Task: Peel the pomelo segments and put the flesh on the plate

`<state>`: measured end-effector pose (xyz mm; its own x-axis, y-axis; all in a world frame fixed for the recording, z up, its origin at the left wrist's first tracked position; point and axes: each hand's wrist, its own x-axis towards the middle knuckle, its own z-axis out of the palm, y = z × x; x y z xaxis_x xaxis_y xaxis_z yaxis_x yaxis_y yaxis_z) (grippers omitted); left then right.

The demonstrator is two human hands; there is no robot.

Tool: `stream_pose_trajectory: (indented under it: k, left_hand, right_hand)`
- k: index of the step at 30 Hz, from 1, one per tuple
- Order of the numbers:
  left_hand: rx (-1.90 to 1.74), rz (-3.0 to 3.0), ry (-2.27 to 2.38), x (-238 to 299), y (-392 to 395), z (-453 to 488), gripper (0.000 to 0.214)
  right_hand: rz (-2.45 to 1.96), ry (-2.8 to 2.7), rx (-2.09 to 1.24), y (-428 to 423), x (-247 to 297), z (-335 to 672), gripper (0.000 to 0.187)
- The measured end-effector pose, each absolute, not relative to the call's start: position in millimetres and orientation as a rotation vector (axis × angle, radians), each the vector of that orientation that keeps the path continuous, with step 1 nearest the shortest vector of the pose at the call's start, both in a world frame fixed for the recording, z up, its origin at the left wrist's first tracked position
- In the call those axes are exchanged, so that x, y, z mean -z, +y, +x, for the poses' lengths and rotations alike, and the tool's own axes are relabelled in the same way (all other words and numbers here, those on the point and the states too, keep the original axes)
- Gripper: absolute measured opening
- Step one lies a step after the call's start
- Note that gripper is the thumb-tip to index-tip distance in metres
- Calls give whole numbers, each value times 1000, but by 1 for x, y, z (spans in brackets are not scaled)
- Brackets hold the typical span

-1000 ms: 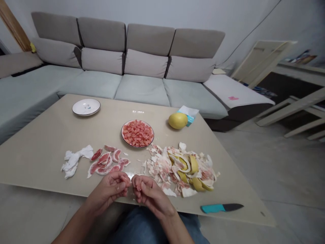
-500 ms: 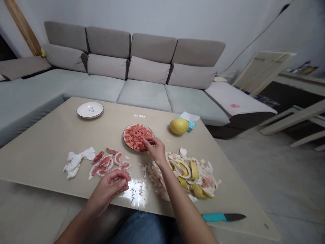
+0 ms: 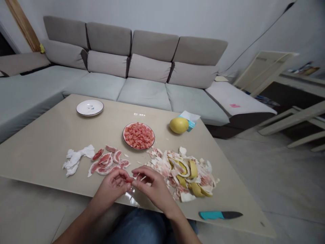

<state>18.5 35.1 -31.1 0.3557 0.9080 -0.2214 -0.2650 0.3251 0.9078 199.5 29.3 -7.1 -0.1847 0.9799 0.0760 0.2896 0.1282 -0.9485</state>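
My left hand [image 3: 113,184] and my right hand [image 3: 149,184] meet at the table's near edge, fingers curled and pinched together on a small pink pomelo segment [image 3: 129,179] between them. Just beyond my left hand lie several unpeeled pink segments [image 3: 106,161]. A plate of peeled pink flesh pieces [image 3: 138,136] stands in the middle of the table. To the right of my right hand spreads a heap of white membrane and yellow peel [image 3: 186,171].
A crumpled white tissue [image 3: 76,158] lies left of the segments. A whole yellow pomelo [image 3: 179,125] sits by a tissue pack [image 3: 190,119]. A white plate [image 3: 89,107] stands far left. A teal-handled knife [image 3: 220,215] rests near the front right edge. A grey sofa [image 3: 142,71] runs behind.
My right hand has come back from the plate of flesh pieces to the near edge and joined my left hand on the segment.
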Motion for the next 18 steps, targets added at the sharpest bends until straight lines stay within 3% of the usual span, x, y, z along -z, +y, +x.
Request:
stream_pose_trajectory:
  k: [3,11,18]
  left_hand:
    - [-918,930,855,29,31,22,27]
    - [-894,963,890,17,22,23,21]
    - [-903,1025,909,12,16,25,18]
  right_hand:
    - [-1281,-1581,-1080,17,6,196,8]
    - [-1211,-1394,-1241,2,10,199,9]
    - [-1242,-1471,-1166,-7,0,201,6]
